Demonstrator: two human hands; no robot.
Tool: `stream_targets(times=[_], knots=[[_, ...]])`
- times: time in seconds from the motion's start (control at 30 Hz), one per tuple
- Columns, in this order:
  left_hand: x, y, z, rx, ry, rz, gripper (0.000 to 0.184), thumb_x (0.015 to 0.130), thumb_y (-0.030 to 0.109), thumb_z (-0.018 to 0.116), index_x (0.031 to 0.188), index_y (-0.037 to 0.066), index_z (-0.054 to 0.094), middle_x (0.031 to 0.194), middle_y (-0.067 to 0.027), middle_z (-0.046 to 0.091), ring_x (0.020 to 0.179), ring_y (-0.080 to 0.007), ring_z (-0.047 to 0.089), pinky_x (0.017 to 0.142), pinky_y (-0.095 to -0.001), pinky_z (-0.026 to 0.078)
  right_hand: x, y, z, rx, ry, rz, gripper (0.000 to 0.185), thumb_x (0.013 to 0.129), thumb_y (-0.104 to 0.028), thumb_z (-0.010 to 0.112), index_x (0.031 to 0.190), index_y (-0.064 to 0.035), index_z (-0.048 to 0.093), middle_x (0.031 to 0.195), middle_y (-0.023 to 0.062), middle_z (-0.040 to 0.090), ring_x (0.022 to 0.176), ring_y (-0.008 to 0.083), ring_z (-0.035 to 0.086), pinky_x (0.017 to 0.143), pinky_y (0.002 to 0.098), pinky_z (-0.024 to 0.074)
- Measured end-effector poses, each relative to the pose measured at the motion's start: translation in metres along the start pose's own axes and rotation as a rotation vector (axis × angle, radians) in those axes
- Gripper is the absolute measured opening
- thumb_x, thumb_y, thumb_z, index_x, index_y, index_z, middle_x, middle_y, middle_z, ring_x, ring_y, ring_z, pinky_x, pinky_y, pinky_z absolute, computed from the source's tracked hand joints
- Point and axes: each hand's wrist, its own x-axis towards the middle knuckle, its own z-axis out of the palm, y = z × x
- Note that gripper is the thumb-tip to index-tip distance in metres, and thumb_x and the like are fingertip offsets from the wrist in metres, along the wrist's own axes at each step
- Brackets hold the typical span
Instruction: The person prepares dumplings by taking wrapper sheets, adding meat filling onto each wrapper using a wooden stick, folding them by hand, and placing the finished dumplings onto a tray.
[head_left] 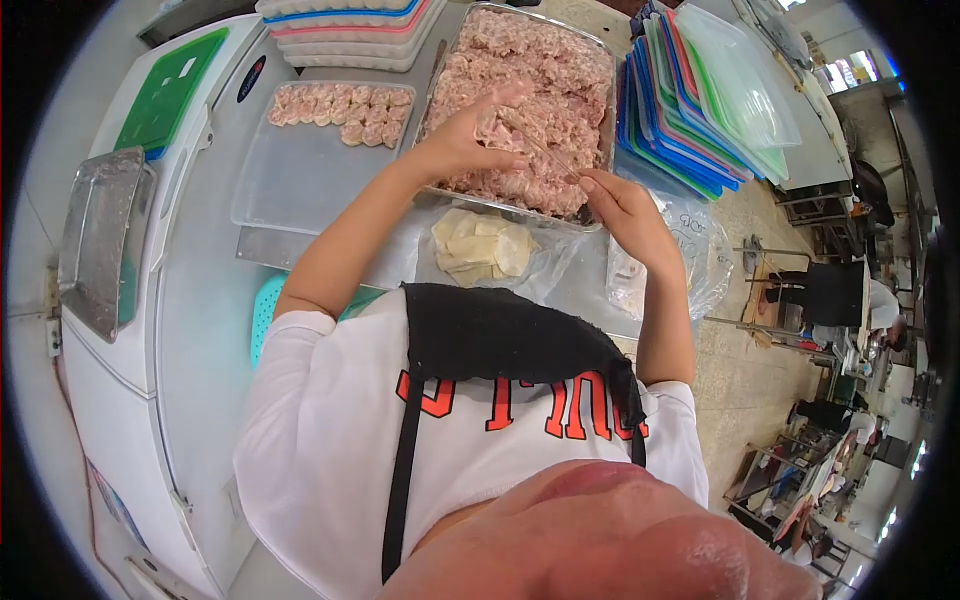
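Commercial kitchen: heaped minced meat (530, 65), stacked plastic lids (690, 100), background workers (836, 294).

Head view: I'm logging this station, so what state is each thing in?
Rectangular silver metal tray: filled with pink minced meat
Translucent white plastic tray: partly filled with small pale dumplings
Pale flat dough wrappers: loosely piled
Multicoloured flat plastic sheets: stacked unevenly
Left hand: cupped over the meat
Right hand: fingers closed on a thin stick

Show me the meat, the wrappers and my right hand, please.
Meat (535, 70): head view, on its bare top surface.
Wrappers (485, 246): head view, middle of the pile.
Right hand (630, 213): head view, back of the hand.
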Motion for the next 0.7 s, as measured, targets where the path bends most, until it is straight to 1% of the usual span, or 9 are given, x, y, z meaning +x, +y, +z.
stream_targets(times=[0.07,0.17,0.27,0.37,0.47,0.5,0.6,0.67,0.7], knots=[[0.004,0.008,-0.006,0.209,-0.091,0.156,0.060,0.072,0.018,0.081,0.127,0.009,0.056,0.117,-0.0119,0.062,0.099,-0.0188,0.061,0.095,-0.0325,0.045,-0.004,-0.001,0.002,-0.073,0.052,-0.069,0.036,0.098,-0.028,0.053,0.119,0.0013,0.060,0.068,0.0044,0.055,0.064,0.0106,0.050,0.061,0.0269,0.0435],[0.008,0.009,-0.015,0.065,-0.325,-0.112,0.049,0.071,0.018,0.080,0.116,0.007,0.063,0.109,-0.0119,0.065,0.097,-0.0181,0.061,0.096,-0.0340,0.043,-0.002,0.002,0.015,-0.068,0.025,-0.109,0.032,0.096,-0.025,0.055,0.116,-0.0003,0.062,0.096,0.0175,0.068,0.084,0.0269,0.066,0.075,0.0333,0.0493],[-0.003,-0.005,-0.015,0.365,-0.236,0.048,0.048,0.071,0.019,0.081,0.113,0.006,0.063,0.102,-0.0108,0.066,0.096,-0.0171,0.060,0.092,-0.0326,0.045,0.008,0.016,0.021,-0.018,-0.116,0.048,0.031,0.095,-0.024,0.057,0.115,-0.0021,0.063,0.104,0.0196,0.067,0.093,0.0313,0.066,0.079,0.0354,0.0500],[0.013,-0.002,-0.013,0.233,-0.468,-0.389,0.057,0.070,0.024,0.081,0.117,0.001,0.061,0.109,-0.0141,0.065,0.102,-0.0188,0.060,0.092,-0.0330,0.046,0.018,0.051,0.022,-0.187,0.067,-0.198,0.030,0.093,-0.023,0.059,0.117,-0.0062,0.063,0.102,0.0186,0.067,0.089,0.0309,0.066,0.076,0.0372,0.0514],[0.006,-0.054,-0.006,0.186,-0.111,-0.389,0.067,0.070,0.032,0.081,0.119,-0.006,0.057,0.110,-0.0173,0.064,0.102,-0.0193,0.059,0.088,-0.0324,0.048,0.008,0.017,0.031,-0.515,0.333,-0.111,0.028,0.092,-0.023,0.059,0.117,-0.0096,0.062,0.097,0.0162,0.068,0.084,0.0344,0.065,0.073,0.0414,0.0519],[0.005,-0.052,-0.006,0.206,-0.102,-0.399,0.070,0.071,0.034,0.080,0.122,-0.007,0.055,0.111,-0.0184,0.063,0.103,-0.0203,0.060,0.089,-0.0322,0.048,0.007,0.018,0.042,-0.390,0.435,-0.266,0.023,0.092,-0.022,0.058,0.113,-0.0113,0.061,0.094,0.0158,0.067,0.083,0.0383,0.064,0.071,0.0456,0.0512],[0.000,-0.035,-0.004,0.273,-0.119,-0.395,0.076,0.073,0.037,0.079,0.127,-0.008,0.051,0.114,-0.0213,0.061,0.104,-0.0229,0.060,0.090,-0.0317,0.047,0.022,0.066,0.068,-0.374,0.371,-0.279,0.021,0.093,-0.024,0.057,0.110,-0.0119,0.062,0.092,0.0163,0.067,0.083,0.0389,0.063,0.071,0.0464,0.0506],[0.000,-0.022,-0.006,0.323,-0.157,-0.332,0.076,0.074,0.035,0.078,0.130,-0.007,0.049,0.115,-0.0227,0.061,0.106,-0.0241,0.060,0.092,-0.0312,0.047,0.023,0.083,0.047,-0.473,0.223,-0.031,0.023,0.093,-0.025,0.056,0.112,-0.0136,0.062,0.096,0.0178,0.067,0.088,0.0379,0.063,0.073,0.0458,0.0502],[0.000,-0.011,-0.011,0.266,-0.203,-0.451,0.076,0.074,0.034,0.078,0.132,-0.005,0.048,0.117,-0.0219,0.061,0.108,-0.0246,0.060,0.093,-0.0314,0.046,0.017,0.083,0.038,-0.510,0.163,0.043,0.024,0.093,-0.025,0.056,0.112,-0.0138,0.063,0.097,0.0181,0.067,0.090,0.0379,0.063,0.074,0.0457,0.0501]])
